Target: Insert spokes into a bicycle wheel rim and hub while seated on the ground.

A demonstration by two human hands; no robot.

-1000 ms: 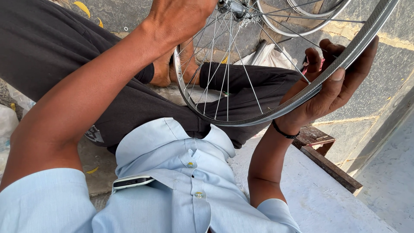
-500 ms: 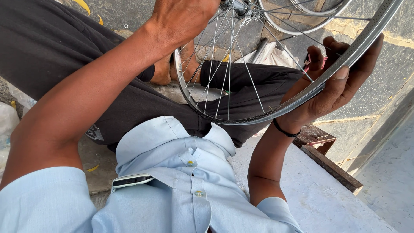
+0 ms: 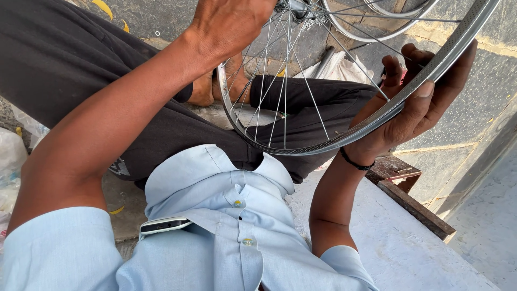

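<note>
The right hand (image 3: 414, 102) wraps its fingers around the shiny metal rim of a spoked bicycle wheel (image 3: 323, 143), upper right of the frame. The left hand (image 3: 231, 24), top centre, reaches the hub; its fingers are hidden.

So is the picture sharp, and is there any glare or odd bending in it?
Head view: even daylight, soft shadows; the silver spoked bicycle wheel rim shows mild glare along its edge and stays sharp; the right hand gripping it is crisp; the left hand is cut off by the top edge; the nearby pale blue buttoned shirt looks stretched by the wide lens.
</note>
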